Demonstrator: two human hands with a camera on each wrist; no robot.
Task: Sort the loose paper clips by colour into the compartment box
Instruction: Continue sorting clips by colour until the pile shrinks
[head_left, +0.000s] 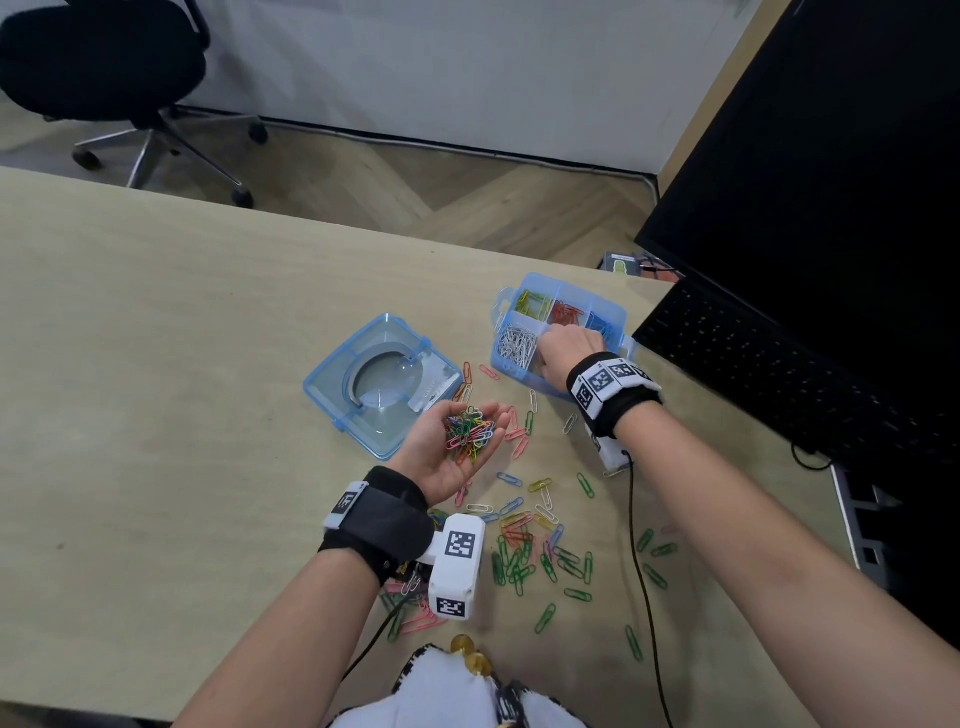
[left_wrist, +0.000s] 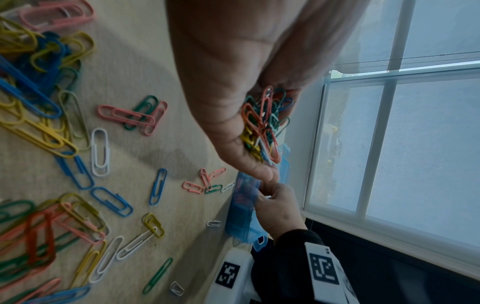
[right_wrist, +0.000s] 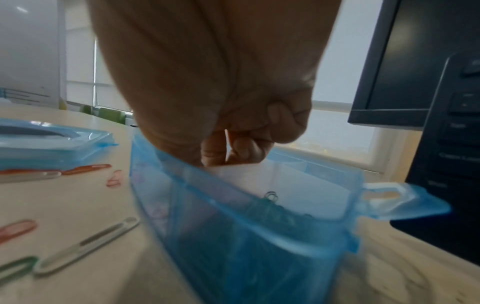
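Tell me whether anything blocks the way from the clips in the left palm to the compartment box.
Nothing visible blocks it. The compartment box stands open on the table, its lid set aside to the left. Only the right hand hovers over the near compartments; the left hand cups mixed clips nearby.

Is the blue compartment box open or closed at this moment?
Open. The compartment box has no lid on it, its sorted clips show from above, and the lid lies apart on the table beside it.
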